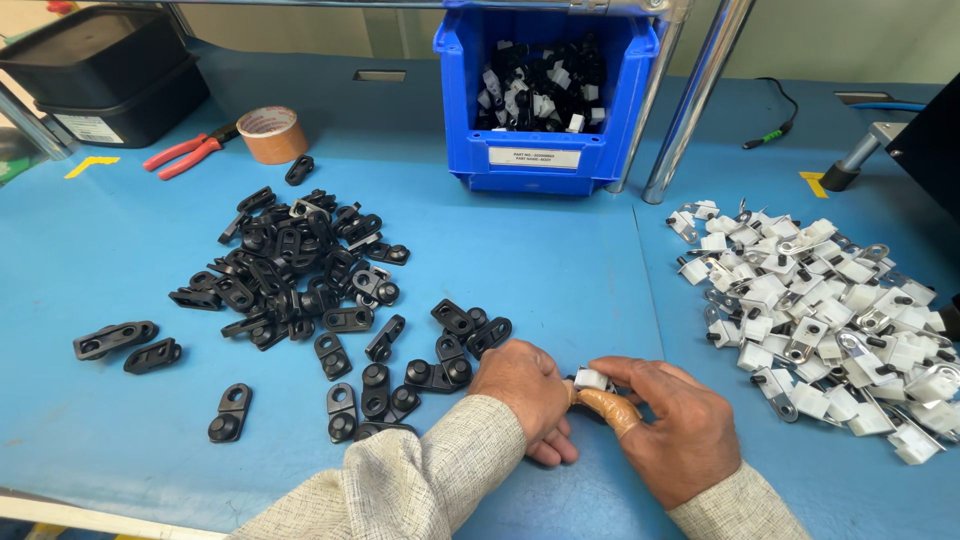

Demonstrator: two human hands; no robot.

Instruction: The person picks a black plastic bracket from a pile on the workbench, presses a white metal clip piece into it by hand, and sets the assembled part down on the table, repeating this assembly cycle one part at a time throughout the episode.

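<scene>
Both hands, left hand [522, 392] and right hand [675, 428], are pinching one small white clip [590, 379] between them, low over the blue bench [540, 270], with black brackets [300, 265] heaped to the left.

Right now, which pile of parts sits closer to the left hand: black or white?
The black pile. Its nearest pieces lie right beside the left hand, while the white pile lies across the blue table, past the right hand.

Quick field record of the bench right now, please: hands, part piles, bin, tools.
Left hand: pinching small white part
Right hand: pinching the same part, sleeve on index finger
Black parts pile: left of hands
White parts pile: right of hands
Blue bin: centre back, mixed parts
Red pliers, tape roll: back left
</scene>
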